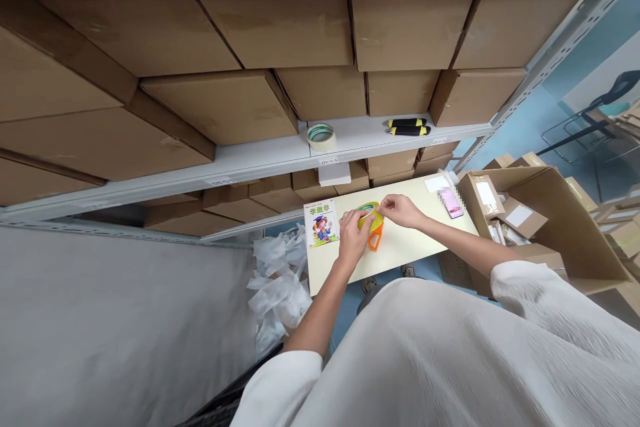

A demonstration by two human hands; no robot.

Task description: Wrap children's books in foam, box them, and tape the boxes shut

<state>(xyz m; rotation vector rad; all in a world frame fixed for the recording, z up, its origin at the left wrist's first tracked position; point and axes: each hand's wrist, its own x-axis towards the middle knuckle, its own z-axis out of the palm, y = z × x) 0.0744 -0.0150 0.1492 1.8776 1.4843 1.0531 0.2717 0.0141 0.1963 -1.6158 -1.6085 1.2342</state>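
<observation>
I am standing at a pale table (400, 250), working with both bare hands over its middle. My left hand (354, 230) is holding a roll of yellow tape (374, 221) with a green core, its fingers curling around the roll's left side; an orange tape cutter (376, 237) is showing just below, seemingly joined to the roll. My right hand (400, 211) is pinching narrowly at the roll's right rim, thumb and fingertips close together; whether they are gripping the loose end of the tape, I cannot tell. At the table's left end, a picture book (321, 224) is lying face up, its cover showing a cartoon child in a graduation cap. At the table's right end, a phone (451, 203) is lying near some white paper (437, 183). Just off that end, a large carton (575, 233) is holding smaller labelled boxes. Off the table's left end, white plastic bags (285, 280) are sitting in a heap. Above the table's far side, a shelf (280, 163) is carrying brown boxes, a pale tape roll (321, 139) and two knives (409, 131). I am judging this as early work: the yellow roll is already in hand, but no drawn-out strip is showing, so freeing a length seems to be remaining undone.
</observation>
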